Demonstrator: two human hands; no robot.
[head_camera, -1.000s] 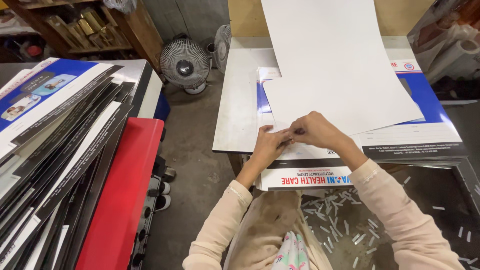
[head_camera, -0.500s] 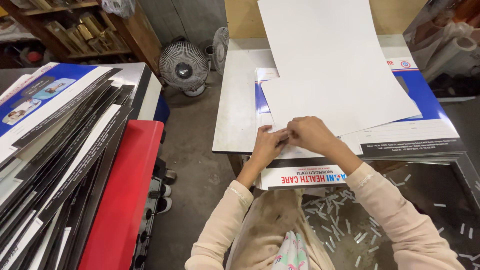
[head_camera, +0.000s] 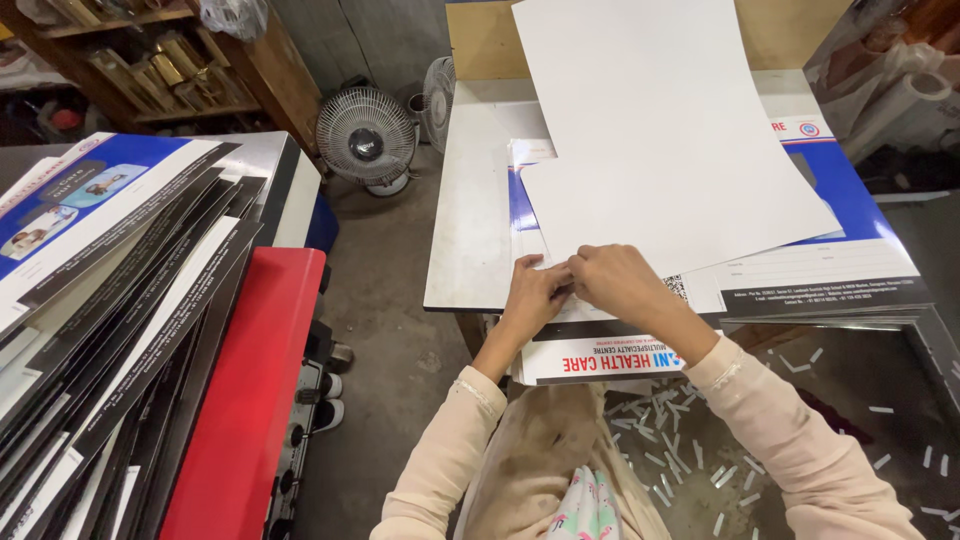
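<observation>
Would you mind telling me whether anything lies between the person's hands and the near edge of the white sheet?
Nothing visible does: the left hand and right hand already rest on the white sheet at its near edge.

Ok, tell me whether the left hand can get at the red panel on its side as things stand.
Probably yes. The left hand is at the white sheet's near corner with the right hand, but only bare floor lies between it and the red panel; it would have to leave the sheet.
</observation>
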